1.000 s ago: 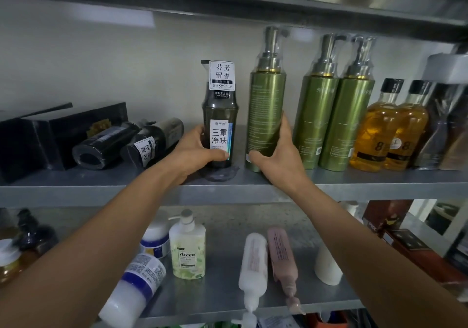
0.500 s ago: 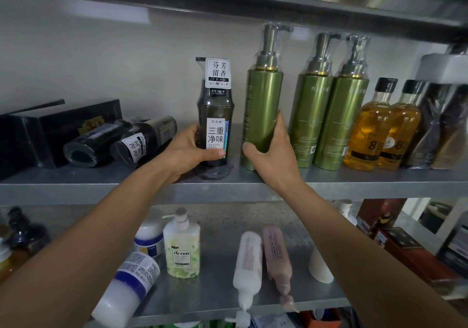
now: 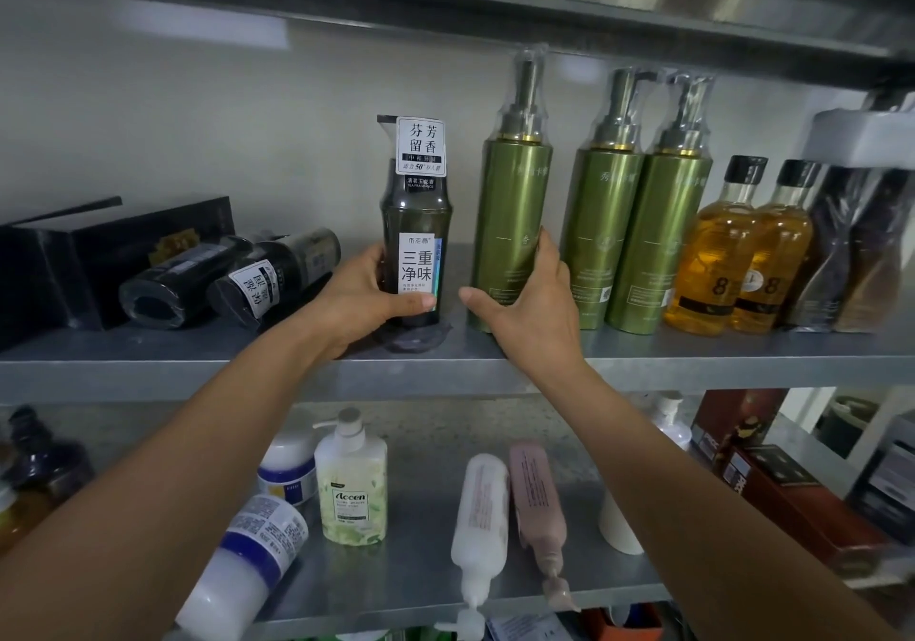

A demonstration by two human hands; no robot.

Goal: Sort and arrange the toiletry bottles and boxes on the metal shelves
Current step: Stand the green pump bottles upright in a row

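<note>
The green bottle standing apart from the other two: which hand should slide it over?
Right. The right hand already grips that green bottle; the left hand holds the dark bottle.

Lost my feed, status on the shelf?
Left hand gripping dark pump bottle. Right hand on green pump bottle, both upright. Two more green bottles crowd its right.

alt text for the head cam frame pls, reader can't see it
The left hand grips an upright dark bottle and the right hand grips the leftmost of three green pump bottles on a metal shelf. Amber bottles stand to the right; tubes lie on the shelf below.
</note>
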